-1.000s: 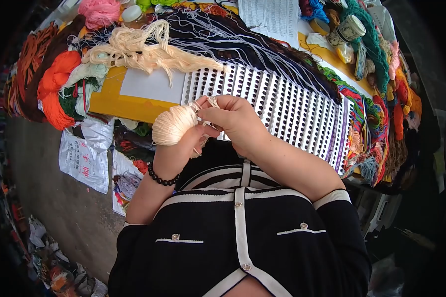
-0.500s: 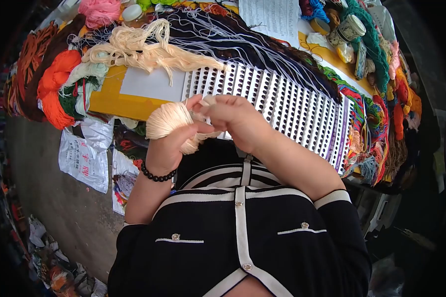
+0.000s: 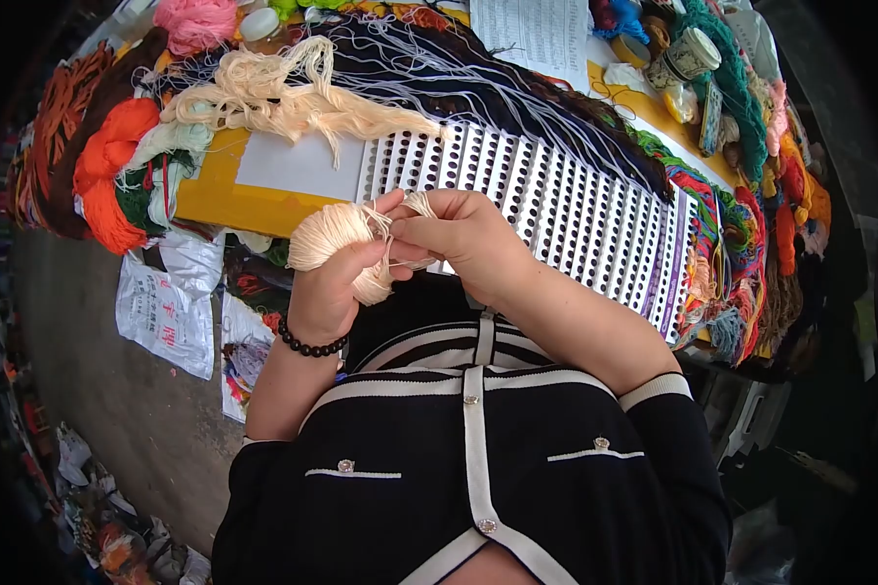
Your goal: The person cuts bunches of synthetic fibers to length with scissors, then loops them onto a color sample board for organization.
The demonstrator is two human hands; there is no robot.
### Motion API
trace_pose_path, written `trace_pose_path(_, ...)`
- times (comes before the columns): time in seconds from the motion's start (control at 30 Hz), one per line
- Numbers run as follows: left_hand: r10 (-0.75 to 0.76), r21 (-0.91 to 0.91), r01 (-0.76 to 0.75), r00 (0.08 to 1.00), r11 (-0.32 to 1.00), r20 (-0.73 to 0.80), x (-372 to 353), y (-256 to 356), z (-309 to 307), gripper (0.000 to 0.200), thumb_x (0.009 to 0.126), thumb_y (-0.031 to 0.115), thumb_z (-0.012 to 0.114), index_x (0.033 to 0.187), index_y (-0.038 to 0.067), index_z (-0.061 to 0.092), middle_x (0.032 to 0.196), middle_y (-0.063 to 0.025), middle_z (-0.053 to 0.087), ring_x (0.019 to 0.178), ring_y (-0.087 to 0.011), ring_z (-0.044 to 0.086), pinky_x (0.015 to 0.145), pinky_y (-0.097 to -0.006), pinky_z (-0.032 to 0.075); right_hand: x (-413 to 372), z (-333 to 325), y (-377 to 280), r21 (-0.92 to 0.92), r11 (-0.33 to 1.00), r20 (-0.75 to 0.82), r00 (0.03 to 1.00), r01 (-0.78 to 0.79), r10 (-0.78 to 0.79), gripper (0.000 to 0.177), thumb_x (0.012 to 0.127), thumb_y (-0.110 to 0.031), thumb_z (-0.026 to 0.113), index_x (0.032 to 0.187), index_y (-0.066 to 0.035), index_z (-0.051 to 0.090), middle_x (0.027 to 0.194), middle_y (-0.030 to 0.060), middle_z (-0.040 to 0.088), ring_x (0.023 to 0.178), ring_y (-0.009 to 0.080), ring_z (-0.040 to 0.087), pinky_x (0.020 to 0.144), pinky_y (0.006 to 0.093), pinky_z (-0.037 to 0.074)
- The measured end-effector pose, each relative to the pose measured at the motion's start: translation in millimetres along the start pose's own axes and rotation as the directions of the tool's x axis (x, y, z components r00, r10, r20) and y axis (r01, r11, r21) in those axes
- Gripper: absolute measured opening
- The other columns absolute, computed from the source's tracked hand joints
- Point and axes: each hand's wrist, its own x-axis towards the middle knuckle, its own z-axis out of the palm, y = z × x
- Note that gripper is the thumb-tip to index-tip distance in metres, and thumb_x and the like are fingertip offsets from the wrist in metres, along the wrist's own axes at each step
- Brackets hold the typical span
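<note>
My left hand (image 3: 339, 275) is wrapped round a cream skein of thread (image 3: 324, 237), with the bulk of it bulging out on the left. Between the fingertips of my right hand (image 3: 461, 234), cream strands (image 3: 419, 204) are pinched, and a short tuft of them pokes out above the fingers. Thin strands run across the gap between the two hands. Both hands are in front of the table edge, beside a white card with rows of punched holes (image 3: 517, 195). A loose cream hank (image 3: 273, 97) lies on the table beyond my hands.
Dark and lilac threads (image 3: 439, 63) spread across the back of the table. Orange hanks (image 3: 115, 175) hang at the left edge, and multicoloured bundles (image 3: 722, 234) at the right. A printed sheet (image 3: 532, 39) and a patterned cup (image 3: 691, 57) stand farther back. A white bag (image 3: 166, 312) hangs below.
My right hand has turned slightly and its fingers have shifted, showing more of the pinched strands. The skein in my left hand has tilted a little.
</note>
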Motion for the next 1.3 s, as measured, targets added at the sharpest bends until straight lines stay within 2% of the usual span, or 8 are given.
trace_pose_path(0.2,0.042,0.094,-0.039,0.999,0.995,-0.025,0,-2,2,0.047,0.084,0.006,0.045,0.129,-0.007,0.041,0.112,-0.0133,0.058,0.087,-0.0173,0.063,0.070,-0.0247,0.050,0,-2,0,0.006,1.000,0.036,0.999,0.016,-0.017,0.010,0.083,-0.007,0.061,0.082,0.003,0.062,0.072,0.0073,0.062,0.062,0.0100,0.057,0.060,0.0233,0.047)
trace_pose_path(0.4,0.072,0.107,-0.066,0.996,0.992,-0.053,1,-7,4,0.045,0.084,0.004,0.046,0.127,-0.008,0.042,0.111,-0.0123,0.058,0.087,-0.0150,0.061,0.071,-0.0254,0.051,3,-5,6,-0.255,0.967,-0.015,1.000,0.013,-0.017,0.012,0.083,-0.009,0.062,0.086,0.004,0.063,0.071,0.0061,0.062,0.063,0.0098,0.057,0.061,0.0224,0.047)
trace_pose_path(0.7,0.141,0.098,-0.129,0.983,0.987,-0.121,-1,-5,-4,0.037,0.084,0.003,0.047,0.118,-0.010,0.049,0.105,-0.0146,0.061,0.090,-0.0190,0.061,0.080,-0.0296,0.049,4,-7,-2,0.057,0.998,0.045,0.998,0.035,-0.038,0.014,0.084,-0.012,0.059,0.088,0.000,0.064,0.076,0.0041,0.063,0.068,0.0110,0.058,0.069,0.0252,0.048)
trace_pose_path(0.8,0.183,0.115,-0.171,0.978,0.978,-0.099,-5,3,-5,0.035,0.083,0.004,0.048,0.116,-0.010,0.049,0.102,-0.0155,0.063,0.091,-0.0206,0.061,0.083,-0.0308,0.047,8,-19,-1,0.413,0.910,0.030,0.999,0.010,-0.025,0.016,0.085,-0.015,0.058,0.090,-0.002,0.064,0.076,0.0015,0.063,0.068,0.0095,0.056,0.068,0.0257,0.045)
trace_pose_path(0.9,0.130,0.136,-0.126,0.991,0.983,-0.022,1,-1,-1,0.040,0.080,0.002,0.049,0.119,-0.010,0.047,0.102,-0.0164,0.062,0.091,-0.0192,0.061,0.084,-0.0295,0.046,6,-10,2,-0.017,0.999,-0.016,0.999,-0.034,0.033,0.015,0.082,-0.015,0.062,0.085,-0.001,0.065,0.071,0.0009,0.061,0.060,0.0062,0.050,0.057,0.0218,0.038)
trace_pose_path(1.0,0.065,0.167,-0.064,0.998,0.984,0.000,2,-4,5,0.046,0.078,0.000,0.048,0.122,-0.011,0.044,0.108,-0.0168,0.059,0.093,-0.0181,0.059,0.085,-0.0283,0.044,5,-2,8,-0.125,0.991,-0.030,0.999,-0.040,0.037,0.012,0.081,-0.012,0.063,0.082,0.000,0.065,0.069,0.0021,0.061,0.058,0.0061,0.050,0.054,0.0194,0.038)
trace_pose_path(1.1,0.094,0.320,-0.114,0.992,0.941,0.080,3,-6,5,0.049,0.082,-0.001,0.047,0.130,-0.007,0.039,0.098,-0.0108,0.062,0.082,-0.0132,0.062,0.075,-0.0241,0.048,7,-2,10,-0.141,0.989,-0.032,0.999,-0.048,0.044,0.010,0.081,-0.008,0.063,0.085,0.001,0.065,0.069,0.0031,0.061,0.057,0.0063,0.051,0.053,0.0188,0.039)
trace_pose_path(1.3,0.109,0.241,-0.123,0.992,0.963,0.070,0,-3,4,0.050,0.083,0.004,0.049,0.131,-0.007,0.038,0.103,-0.0109,0.061,0.080,-0.0111,0.061,0.065,-0.0203,0.047,4,-2,7,-0.047,0.999,0.053,0.999,-0.004,0.007,0.013,0.082,-0.006,0.060,0.091,0.003,0.063,0.070,0.0038,0.061,0.059,0.0064,0.052,0.055,0.0191,0.041)
